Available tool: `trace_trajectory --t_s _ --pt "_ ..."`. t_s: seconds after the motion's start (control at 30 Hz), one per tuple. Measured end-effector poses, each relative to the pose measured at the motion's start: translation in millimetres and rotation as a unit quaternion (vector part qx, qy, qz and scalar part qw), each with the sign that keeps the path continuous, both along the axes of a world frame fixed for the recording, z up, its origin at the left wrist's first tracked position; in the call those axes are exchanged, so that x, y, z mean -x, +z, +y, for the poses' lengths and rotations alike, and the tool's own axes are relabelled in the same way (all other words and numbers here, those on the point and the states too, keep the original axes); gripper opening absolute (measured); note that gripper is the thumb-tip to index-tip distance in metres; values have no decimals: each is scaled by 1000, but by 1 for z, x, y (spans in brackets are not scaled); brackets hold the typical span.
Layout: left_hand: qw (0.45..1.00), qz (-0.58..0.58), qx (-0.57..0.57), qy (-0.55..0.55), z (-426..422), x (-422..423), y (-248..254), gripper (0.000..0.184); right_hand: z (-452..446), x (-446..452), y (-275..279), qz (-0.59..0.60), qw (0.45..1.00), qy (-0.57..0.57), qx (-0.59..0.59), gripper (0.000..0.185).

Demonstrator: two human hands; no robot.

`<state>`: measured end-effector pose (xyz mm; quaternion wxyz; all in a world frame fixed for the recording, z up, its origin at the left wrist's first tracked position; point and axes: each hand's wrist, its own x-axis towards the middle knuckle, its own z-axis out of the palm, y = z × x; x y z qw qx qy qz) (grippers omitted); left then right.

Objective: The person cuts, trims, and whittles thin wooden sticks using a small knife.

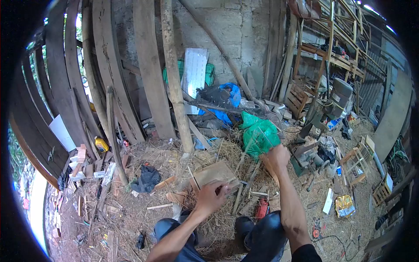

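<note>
Two bare hands working over a wooden board on a littered shed floor

A person is sitting or crouching, dark-clad knees [266,233] showing at the bottom of the view. The left hand [212,196] is curling its fingers at the near edge of a flat wooden board [214,174], which is lying in front of the knees, just left of centre; whether the fingers are gripping it, I cannot tell. The right hand [276,160] is hanging raised to the right of the board, its fingers folded inward; what it may be holding is unclear. Just beyond that hand, a bright green plastic bag [258,132] is sitting on the straw. A red object [262,208] is lying near the right knee. Crumpled black plastic [147,179] is lying left of the board, and a gold wrapper [345,206] far to the right. Tall planks [155,70] are leaning near a block wall [238,30] behind.
</note>
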<state>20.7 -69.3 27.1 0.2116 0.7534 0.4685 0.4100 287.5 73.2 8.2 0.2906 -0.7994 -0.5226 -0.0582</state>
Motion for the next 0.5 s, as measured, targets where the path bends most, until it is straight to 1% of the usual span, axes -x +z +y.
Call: trace_trajectory --t_s 0.03,0.07,0.1,0.17,0.2,0.23,0.27,0.3,0.33,0.5 --pt "995 -52 85 3 1 2 6 16 -3 5 -1 -3 1000 5 -1 22" --pt "980 -103 171 6 1 4 8 17 -8 12 -5 3 999 41 -16 22" --pt "979 -105 175 10 6 5 4 17 -16 23 -3 10 996 77 -31 22" --pt "944 -253 207 -29 22 7 -6 18 -27 52 2 38 981 183 -49 19" --pt "924 -296 237 -43 23 6 -4 18 -36 67 5 -7 967 248 -53 16" --pt "925 -295 237 -41 24 4 -4 18 -45 81 7 -52 948 310 -57 13" --pt "913 -320 248 -50 25 3 -5 19 -51 93 9 -50 947 312 -57 13" --pt "900 -346 259 -58 25 2 -4 19 -57 105 10 -79 932 349 -55 10" --pt "901 -343 260 -56 23 1 -4 19 -61 111 10 -108 915 384 -54 7" --pt "917 -304 245 -85 22 0 -3 23 -55 105 21 -113 930 342 -75 8"
